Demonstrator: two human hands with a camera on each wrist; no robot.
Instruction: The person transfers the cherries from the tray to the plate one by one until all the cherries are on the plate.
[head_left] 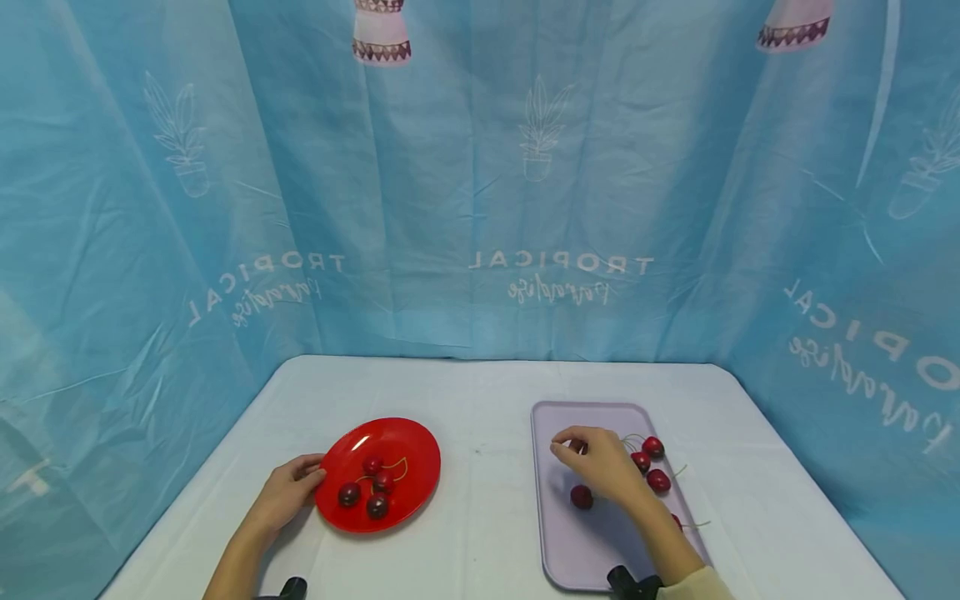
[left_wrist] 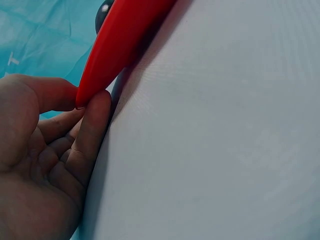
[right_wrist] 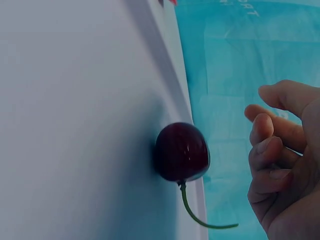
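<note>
At the left, my left hand [head_left: 288,492] pinches the edge of a red plate [head_left: 416,454]. The left wrist view has the thumb and a finger on either side of the plate's rim [left_wrist: 102,70]. Several dark red cherries [head_left: 377,505] lie together on this plate, some with stems. Over a lilac tray [head_left: 558,546] hovers my right hand [head_left: 600,462], its fingers loosely bent and no object visible between them. Close to it on the tray is a single cherry [head_left: 581,497]; a stemmed cherry [right_wrist: 182,152] appears large in the right wrist view.
More cherries [head_left: 658,481] lie along the tray's right side, partly behind the right forearm. Both plate and tray stand on a white-covered table [head_left: 480,467]. Blue printed curtains [head_left: 480,183] surround the table at the back and sides.
</note>
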